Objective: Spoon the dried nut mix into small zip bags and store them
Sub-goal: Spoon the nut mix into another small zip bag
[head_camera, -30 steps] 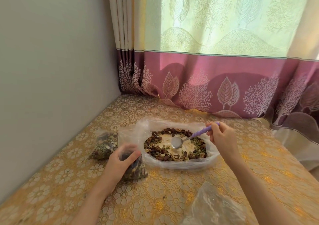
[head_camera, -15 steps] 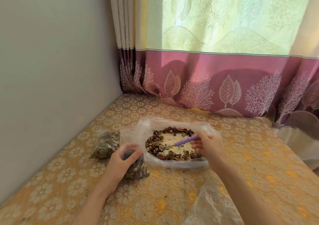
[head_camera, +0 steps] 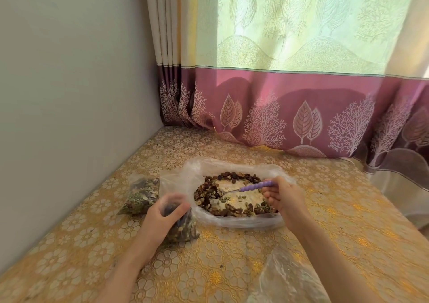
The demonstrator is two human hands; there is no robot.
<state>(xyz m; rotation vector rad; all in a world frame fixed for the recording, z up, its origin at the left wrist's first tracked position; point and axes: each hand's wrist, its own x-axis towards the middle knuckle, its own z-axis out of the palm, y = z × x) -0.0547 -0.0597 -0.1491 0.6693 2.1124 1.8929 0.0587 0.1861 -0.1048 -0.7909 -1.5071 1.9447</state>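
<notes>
Two bare forearms are showing from the bottom edge, with no sleeve reaching into sight on either one. The left hand (head_camera: 160, 219) is wearing no ring, watch or glove that can be made out, and the right hand (head_camera: 284, 200) is likewise showing nothing worn. The fingers (head_camera: 270, 192) are looking slender, with short nails; finer detail is blurring.

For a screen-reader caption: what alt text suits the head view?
A right hand dips a purple-handled spoon into nut mix in a large clear bag, while the left hand grips a part-filled small zip bag. Another filled bag lies beside it.
</notes>
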